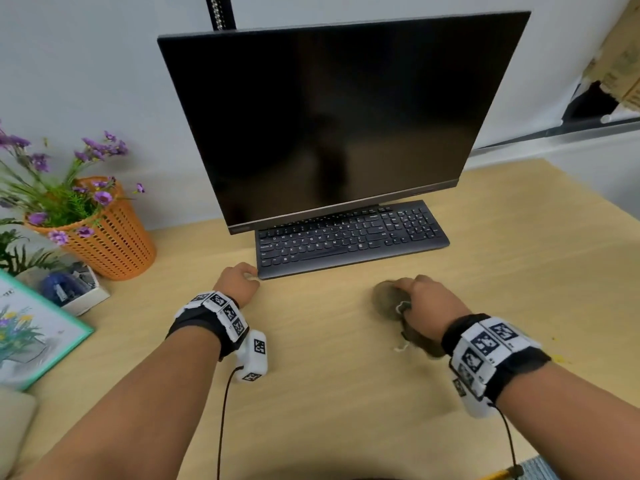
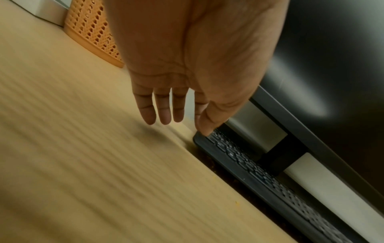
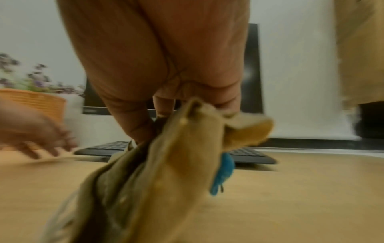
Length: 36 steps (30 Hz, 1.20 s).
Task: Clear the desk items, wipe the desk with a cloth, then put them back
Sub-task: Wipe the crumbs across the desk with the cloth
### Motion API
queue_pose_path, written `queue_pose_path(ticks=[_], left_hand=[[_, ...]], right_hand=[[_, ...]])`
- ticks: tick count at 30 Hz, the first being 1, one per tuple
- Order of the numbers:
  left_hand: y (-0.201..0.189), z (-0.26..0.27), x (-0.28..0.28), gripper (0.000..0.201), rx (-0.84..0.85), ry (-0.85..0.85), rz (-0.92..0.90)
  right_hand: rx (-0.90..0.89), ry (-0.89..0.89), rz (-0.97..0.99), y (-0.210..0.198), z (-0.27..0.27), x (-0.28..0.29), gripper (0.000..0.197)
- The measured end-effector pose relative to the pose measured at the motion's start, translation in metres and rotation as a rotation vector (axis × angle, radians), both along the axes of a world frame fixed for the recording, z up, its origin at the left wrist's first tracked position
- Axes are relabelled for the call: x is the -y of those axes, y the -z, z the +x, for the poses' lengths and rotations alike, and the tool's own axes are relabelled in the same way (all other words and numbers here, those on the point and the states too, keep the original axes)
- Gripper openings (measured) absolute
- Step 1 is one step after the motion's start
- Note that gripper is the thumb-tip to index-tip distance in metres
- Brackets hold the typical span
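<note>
- Wiping seems to be the step in hand: the right hand presses a brown cloth on the desk, so I judge the task is near its middle.
- Far to the left of the left hand lie a framed picture and a small white box, with an orange basket of purple flowers behind the box; whether they were moved aside I cannot tell.
- The left hand is relaxed and holds nothing. Its fingers are almost straight and point down at the wood, and the thumb tip touches the near left corner of the keyboard.
- Just beyond both hands the keyboard sits partly under the monitor, so this strip of desk is, I think, not yet wiped.
- The right hand has its fingers curled around the cloth, which is bunched and partly hangs back under the wrist.
- Putting the items back is what is left, as far as I can judge.
- Only the left wrist view shows the thumb contact and some dark crumbs along the keyboard's front edge.
- Only the right wrist view shows a small blue tag on the cloth; the head view alone shows the whole layout.
</note>
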<state>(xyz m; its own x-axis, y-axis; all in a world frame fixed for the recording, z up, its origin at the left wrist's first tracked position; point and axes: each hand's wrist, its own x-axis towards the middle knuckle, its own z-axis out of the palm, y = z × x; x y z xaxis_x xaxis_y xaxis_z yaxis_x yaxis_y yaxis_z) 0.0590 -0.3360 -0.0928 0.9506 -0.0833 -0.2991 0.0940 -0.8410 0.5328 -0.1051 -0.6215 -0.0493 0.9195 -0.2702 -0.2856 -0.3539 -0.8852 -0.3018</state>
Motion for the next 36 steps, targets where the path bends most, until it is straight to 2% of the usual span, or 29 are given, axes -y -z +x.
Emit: queue_pose_path(ticks=[6, 9, 12, 14, 17, 19, 20, 24, 28, 32, 36], left_hand=[[0.0, 0.009, 0.012, 0.049, -0.063, -0.087, -0.224], [0.009, 0.016, 0.011, 0.052, -0.089, -0.108, -0.244], [0.016, 0.026, 0.01, 0.056, -0.126, -0.201, -0.374], [0.019, 0.033, 0.008, 0.054, -0.211, -0.29, -0.585], [0.019, 0.039, 0.012, 0.034, -0.361, -0.387, -0.748], [0.015, 0.04, 0.015, 0.017, -0.474, -0.429, -0.78], [0.014, 0.041, 0.017, 0.015, -0.505, -0.427, -0.79], [0.004, 0.049, 0.018, 0.018, -0.52, -0.371, -0.85], [-0.009, 0.058, 0.015, 0.019, -0.571, -0.394, -0.935], [-0.023, 0.068, 0.011, 0.025, -0.643, -0.404, -0.995], [-0.033, 0.076, 0.01, 0.029, -0.705, -0.412, -0.972]], right_hand=[[-0.012, -0.276, -0.035, 0.014, 0.029, -0.065, 0.06], [-0.015, -0.402, -0.072, 0.024, 0.043, -0.085, 0.058], [-0.159, -0.461, -0.102, 0.034, 0.051, -0.092, 0.053], [-0.255, -0.452, -0.056, 0.041, 0.053, -0.093, 0.06], [-0.192, -0.424, 0.006, 0.046, 0.049, -0.09, 0.059], [-0.109, -0.416, 0.055, 0.05, 0.048, -0.087, 0.05], [-0.086, -0.408, 0.086, 0.051, 0.048, -0.085, 0.047], [0.011, -0.408, 0.157, 0.048, 0.056, -0.093, 0.041], [0.092, -0.554, 0.103, 0.043, 0.075, -0.123, 0.049], [0.002, -0.792, -0.017, 0.044, 0.099, -0.148, 0.055], [-0.132, -0.825, -0.085, 0.041, 0.116, -0.159, 0.051]])
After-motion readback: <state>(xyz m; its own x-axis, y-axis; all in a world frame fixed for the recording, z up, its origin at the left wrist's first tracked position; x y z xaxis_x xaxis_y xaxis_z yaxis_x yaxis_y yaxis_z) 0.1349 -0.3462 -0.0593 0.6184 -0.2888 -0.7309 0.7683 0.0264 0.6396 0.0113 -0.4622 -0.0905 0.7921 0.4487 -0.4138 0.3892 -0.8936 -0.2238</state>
